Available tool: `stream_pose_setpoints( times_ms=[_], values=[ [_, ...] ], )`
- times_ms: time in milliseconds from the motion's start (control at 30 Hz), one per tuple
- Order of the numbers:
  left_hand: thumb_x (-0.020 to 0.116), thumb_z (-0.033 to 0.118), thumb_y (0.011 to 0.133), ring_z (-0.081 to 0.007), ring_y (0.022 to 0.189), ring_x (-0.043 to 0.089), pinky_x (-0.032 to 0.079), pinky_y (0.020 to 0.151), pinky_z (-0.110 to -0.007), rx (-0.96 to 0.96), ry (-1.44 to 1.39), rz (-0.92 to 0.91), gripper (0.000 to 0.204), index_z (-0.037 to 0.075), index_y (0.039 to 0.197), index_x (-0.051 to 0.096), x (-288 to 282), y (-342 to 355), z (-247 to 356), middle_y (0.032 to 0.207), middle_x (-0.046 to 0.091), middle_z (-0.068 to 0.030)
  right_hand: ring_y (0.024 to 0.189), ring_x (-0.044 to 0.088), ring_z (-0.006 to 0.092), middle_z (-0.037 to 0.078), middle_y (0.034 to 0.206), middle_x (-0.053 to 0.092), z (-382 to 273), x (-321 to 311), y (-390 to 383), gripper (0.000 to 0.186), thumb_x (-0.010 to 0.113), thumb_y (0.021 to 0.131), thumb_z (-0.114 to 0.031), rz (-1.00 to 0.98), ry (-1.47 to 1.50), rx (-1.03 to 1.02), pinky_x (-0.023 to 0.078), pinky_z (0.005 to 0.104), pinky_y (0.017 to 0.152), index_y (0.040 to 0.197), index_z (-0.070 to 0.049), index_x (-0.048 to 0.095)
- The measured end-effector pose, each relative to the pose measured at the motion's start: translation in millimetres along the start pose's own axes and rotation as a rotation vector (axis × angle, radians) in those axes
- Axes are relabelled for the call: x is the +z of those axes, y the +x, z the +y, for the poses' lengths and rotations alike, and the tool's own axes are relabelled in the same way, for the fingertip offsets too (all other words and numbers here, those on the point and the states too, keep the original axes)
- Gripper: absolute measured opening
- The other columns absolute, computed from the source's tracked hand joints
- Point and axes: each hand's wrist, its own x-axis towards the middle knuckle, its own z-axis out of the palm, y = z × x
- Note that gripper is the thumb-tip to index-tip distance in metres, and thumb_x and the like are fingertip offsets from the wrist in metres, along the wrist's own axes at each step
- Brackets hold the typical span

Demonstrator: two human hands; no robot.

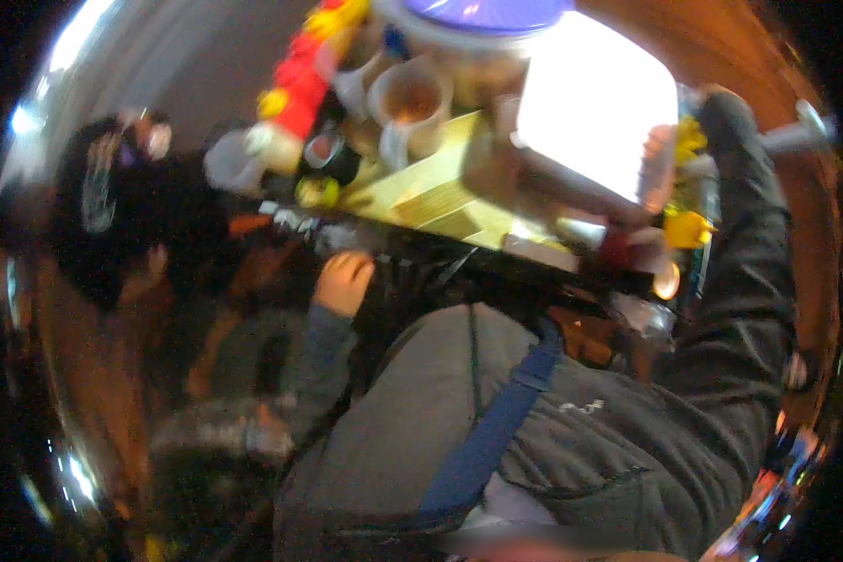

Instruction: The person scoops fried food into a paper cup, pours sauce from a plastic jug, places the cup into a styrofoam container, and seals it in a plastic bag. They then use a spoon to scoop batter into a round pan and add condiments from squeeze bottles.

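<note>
My left hand rests by the dark front edge of a crowded surface, its fingers bent and blurred, their tips hidden. My right arm stretches up the right side in a dark sleeve. Only a small part of my right hand shows past the cuff, and its fingers are hidden. Beside that arm stands a bright, overexposed white box with rounded corners. A pinkish smear on the box's right side may be fingers or a reflection; I cannot tell which. Yellow items lie between box and sleeve.
A pale cup with brown contents and a dark cup stand behind a yellow-green sheet. Red and yellow shapes rise at the far left. A purple-topped round tub is behind. A person in a dark cap is at the left.
</note>
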Motion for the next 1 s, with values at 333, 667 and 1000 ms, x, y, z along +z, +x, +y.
stream_pose_setpoints(
  times_ms=[333, 667, 1000],
  values=[
    [0.055, 0.026, 0.094, -0.0309, 0.103, 0.064, 0.05, 0.092, -0.043, -0.218, 0.406, -0.709, 0.03, 0.012, 0.118, 0.065, 115.9, 31.0, -77.5, 0.116, 0.066, -0.0116, 0.109, 0.061, 0.0313, 0.015, 0.119, 0.064, -48.4, -64.2, -47.8, 0.033, 0.063, 0.088, -0.008, 0.102, 0.151, -0.427, 0.049, 0.0405, 0.091, 0.121, -0.006, 0.063],
    [0.055, 0.03, 0.094, -0.0305, 0.101, 0.066, 0.053, 0.09, -0.042, -0.039, 0.625, -1.07, 0.031, 0.014, 0.117, 0.066, 172.3, 99.8, -149.7, 0.115, 0.067, -0.0118, 0.083, 0.066, 0.0303, 0.013, 0.092, 0.07, -236.1, 32.2, -307.2, 0.024, 0.074, 0.08, -0.014, -0.397, 1.072, -0.252, 0.052, 0.0387, 0.075, 0.102, -0.004, 0.071],
    [0.055, 0.03, 0.094, -0.0303, 0.102, 0.066, 0.053, 0.089, -0.042, -0.115, 0.711, -1.225, 0.031, 0.014, 0.117, 0.067, 199.5, 111.7, -187.4, 0.116, 0.067, -0.0115, 0.089, 0.07, 0.028, 0.013, 0.104, 0.071, -202.8, 146.0, -476.7, 0.024, 0.063, 0.092, -0.026, -0.727, 0.708, 0.456, 0.055, 0.0377, 0.078, 0.108, -0.009, 0.069]
  ],
)
